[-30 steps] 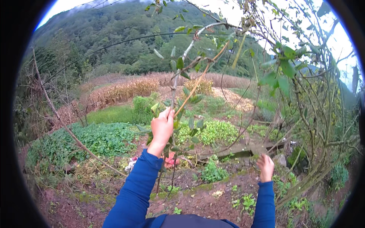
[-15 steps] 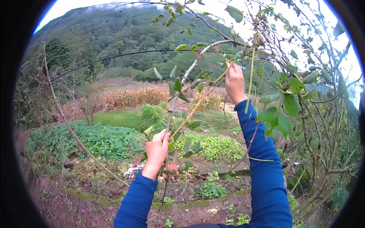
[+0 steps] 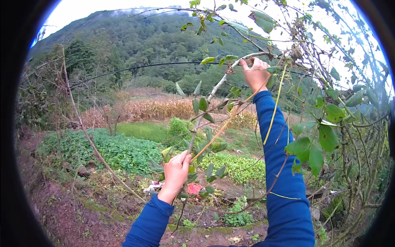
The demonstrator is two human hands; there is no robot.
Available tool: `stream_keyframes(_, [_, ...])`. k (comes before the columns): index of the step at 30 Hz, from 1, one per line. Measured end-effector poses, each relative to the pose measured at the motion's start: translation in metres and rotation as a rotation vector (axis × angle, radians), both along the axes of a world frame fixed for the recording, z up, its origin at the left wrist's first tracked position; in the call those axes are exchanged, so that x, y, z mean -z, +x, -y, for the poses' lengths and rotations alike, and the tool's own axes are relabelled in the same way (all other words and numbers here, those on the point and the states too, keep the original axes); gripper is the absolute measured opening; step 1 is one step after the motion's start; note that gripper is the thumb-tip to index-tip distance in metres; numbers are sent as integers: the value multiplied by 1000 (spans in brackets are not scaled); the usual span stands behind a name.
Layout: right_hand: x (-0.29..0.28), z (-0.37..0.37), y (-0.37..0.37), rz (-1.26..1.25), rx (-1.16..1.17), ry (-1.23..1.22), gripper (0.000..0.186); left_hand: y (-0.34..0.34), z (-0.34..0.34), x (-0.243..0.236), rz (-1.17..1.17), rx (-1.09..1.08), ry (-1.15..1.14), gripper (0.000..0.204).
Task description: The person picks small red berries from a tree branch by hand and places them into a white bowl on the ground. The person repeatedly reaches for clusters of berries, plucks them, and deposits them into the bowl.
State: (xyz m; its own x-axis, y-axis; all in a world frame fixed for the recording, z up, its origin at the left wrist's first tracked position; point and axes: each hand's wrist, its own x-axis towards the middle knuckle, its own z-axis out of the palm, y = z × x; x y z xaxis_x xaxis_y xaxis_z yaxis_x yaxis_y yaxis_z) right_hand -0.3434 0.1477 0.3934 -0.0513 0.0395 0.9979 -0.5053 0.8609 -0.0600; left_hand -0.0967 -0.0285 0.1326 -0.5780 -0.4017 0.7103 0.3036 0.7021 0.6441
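Observation:
My left hand (image 3: 176,172) is closed round the lower part of a pale grey branch (image 3: 217,87), with green leaves (image 3: 201,105) along it. A thin orange-brown stem (image 3: 223,128) slants from beside that hand up past my right wrist. Higher up, my right hand (image 3: 256,75) reaches to where the branch bends over to the right. Its thumb and curled fingers are on the branch there; part of the grip is hidden behind the hand. A yellowish stalk (image 3: 275,108) hangs just right of my right wrist.
Tangled vines and twigs (image 3: 349,152) crowd the right side, with large green leaves (image 3: 306,152) before my right sleeve. A bare slanting stick (image 3: 86,129) stands at left. A black cable (image 3: 135,69) crosses behind. Beyond lie vegetable beds (image 3: 103,150), dry stalks (image 3: 164,108) and a wooded hill (image 3: 156,41).
My right hand has left the orange-brown stem and moved up onto the pale branch's bend. My left hand keeps its hold on the branch. The whole view has shifted slightly.

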Motion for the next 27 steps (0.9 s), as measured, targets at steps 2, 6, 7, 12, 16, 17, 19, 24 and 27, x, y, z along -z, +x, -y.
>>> stream_keyframes(2, [-5, -2, -12, -9, -26, -30, 39, -2, 1, 1, -20, -3, -15, 25])
stream_keyframes(6, [-9, -8, -11, -5, -133, 4, 25, -7, 2, 7, -10, -9, -7, 26])
stream_keyframes(7, [-10, -8, -11, -35, -125, 14, 24, -8, 2, 9, -8, -8, 5, 26])
stream_keyframes(12, [-16, -11, -10, -32, -133, 49, 20, -8, 1, 7, 17, -1, 14, 27])
stream_keyframes(16, [-19, -10, -9, 57, -126, 31, 20, -8, 4, 8, -23, -8, -8, 27])
stream_keyframes(17, [-19, -12, -12, 65, -102, 54, 19, -7, 4, 8, -8, -6, 11, 26])
stream_keyframes(19, [-19, -12, -18, 20, -63, 63, 18, -7, 2, 7, 15, -1, 45, 26])
stream_keyframes(24, [-15, -6, -24, -80, 14, 46, 16, -3, 0, 3, -2, 8, 28, 24])
stream_keyframes(27, [-14, -6, -26, -41, -122, 6, 14, 0, 0, -1, -10, -12, -4, 24])
